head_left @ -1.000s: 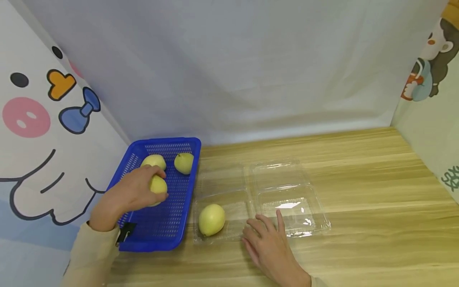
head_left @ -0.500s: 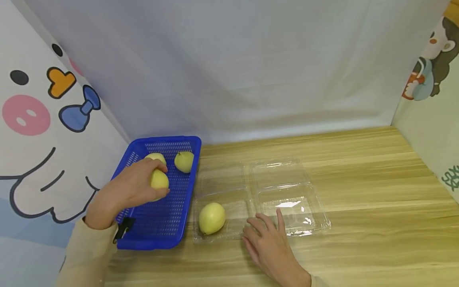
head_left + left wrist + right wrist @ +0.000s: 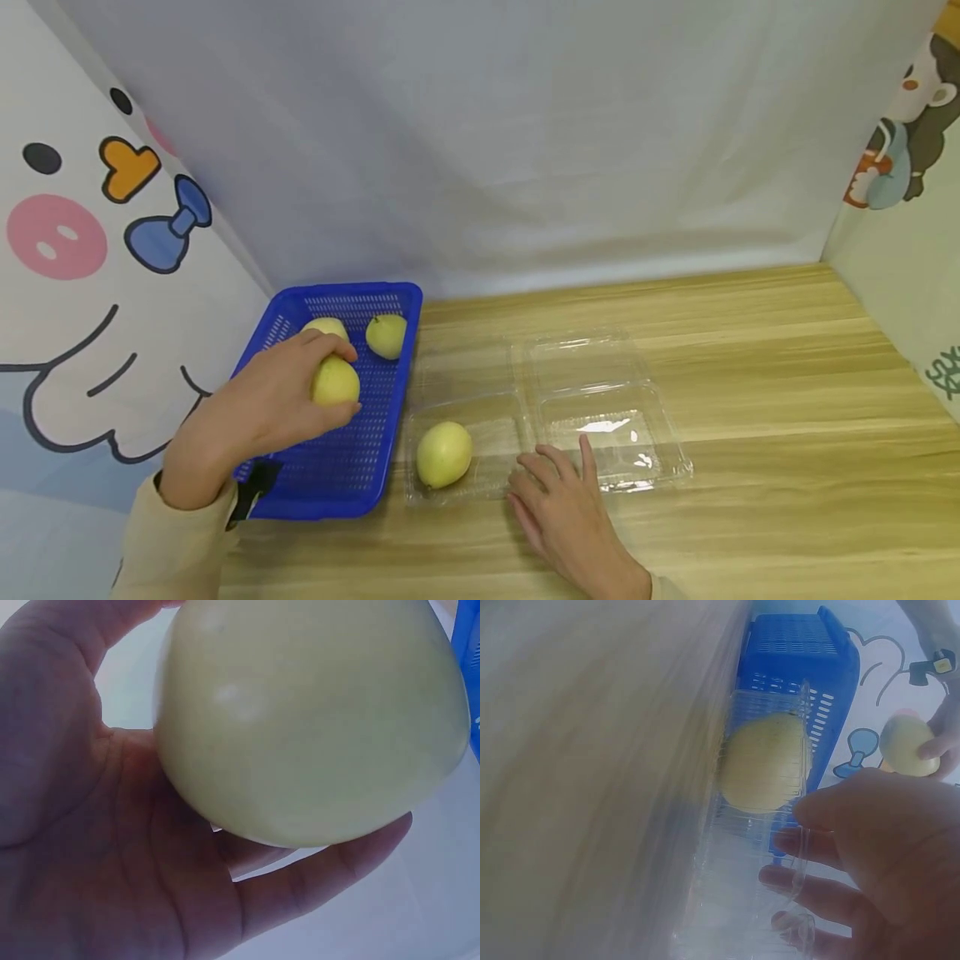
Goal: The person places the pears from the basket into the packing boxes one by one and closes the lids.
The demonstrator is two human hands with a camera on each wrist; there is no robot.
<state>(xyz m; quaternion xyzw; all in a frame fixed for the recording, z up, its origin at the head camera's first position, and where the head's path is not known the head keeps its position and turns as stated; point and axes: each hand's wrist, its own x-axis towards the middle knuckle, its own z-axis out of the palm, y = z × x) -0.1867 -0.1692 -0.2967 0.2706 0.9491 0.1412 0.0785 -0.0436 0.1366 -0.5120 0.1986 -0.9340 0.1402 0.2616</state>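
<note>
My left hand (image 3: 277, 400) grips a yellow-green pear (image 3: 335, 382) between thumb and fingers. In the right wrist view this pear (image 3: 904, 746) is up above the basket's rim. Seen from the left wrist, the pear (image 3: 307, 720) fills much of the picture, with fingers curved beneath it. A clear plastic clamshell box (image 3: 491, 442) lies unfolded on the table, a second pear (image 3: 444, 454) in its left near corner. My right hand (image 3: 562, 508) rests with loosely spread fingers at the box's near edge, close to the middle fold.
The blue plastic basket (image 3: 375, 492) stands left of the box. Inside are a pear (image 3: 386, 336) at the far right and another pear (image 3: 324, 327) partly behind my left hand. A grey-white curtain (image 3: 525, 167) hangs behind the wooden table (image 3: 750, 417); printed panels flank it.
Holding the pear, my left hand has risen slightly and shifted a little to the right over the basket. My right hand has stayed at the box's edge.
</note>
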